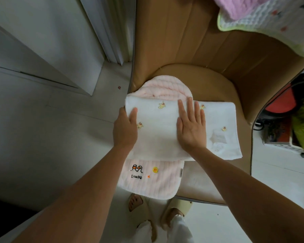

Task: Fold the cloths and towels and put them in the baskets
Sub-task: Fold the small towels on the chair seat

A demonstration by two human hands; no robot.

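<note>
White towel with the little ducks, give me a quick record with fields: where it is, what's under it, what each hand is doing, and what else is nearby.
item: white towel, folded, small duck motifs
location: on the tan chair seat
underneath: pink towel with two embroidered ducks, front edge hanging over the seat
left hand: grips the white towel's left edge, thumb on top
right hand: flat, fingers straight, pressing the towel's middle
nearby: more cloths piled at the chair's upper right
baskets: white basket rim partly visible at right
</note>
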